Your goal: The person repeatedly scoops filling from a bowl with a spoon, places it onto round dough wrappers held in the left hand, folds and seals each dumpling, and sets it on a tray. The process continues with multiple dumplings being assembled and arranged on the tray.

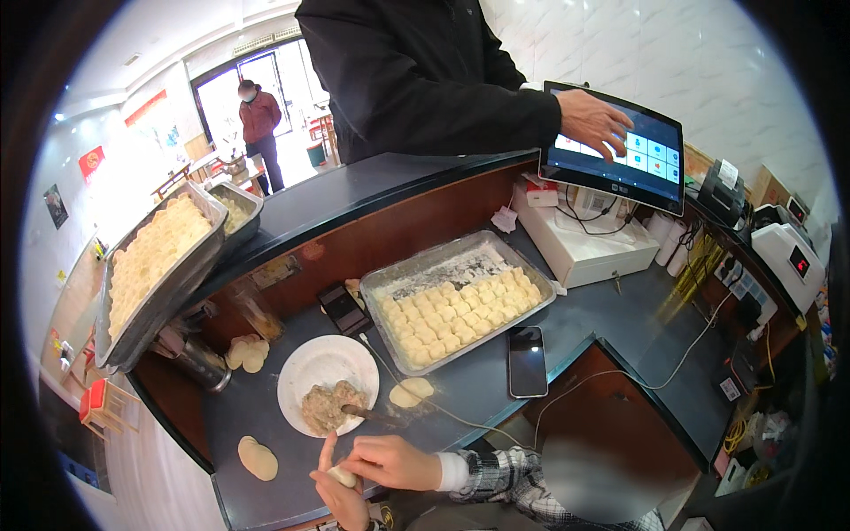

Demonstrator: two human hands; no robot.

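At the counter's near edge a small folded dough dumpling is held between both hands. My left hand cradles it from below, its index finger pointing up. My right hand, in a plaid sleeve, pinches the dough from the other side. Just beyond them stands a white plate with minced filling and a brown flat stick resting in it. One round dough wrapper lies right of the plate. Overlapping wrappers lie to the left, and more wrappers lie farther back.
A floured metal tray holds rows of dumplings. Beside it are a phone and a white cable. Full trays sit on the raised ledge. Across the counter, another person's hand reaches over a touchscreen.
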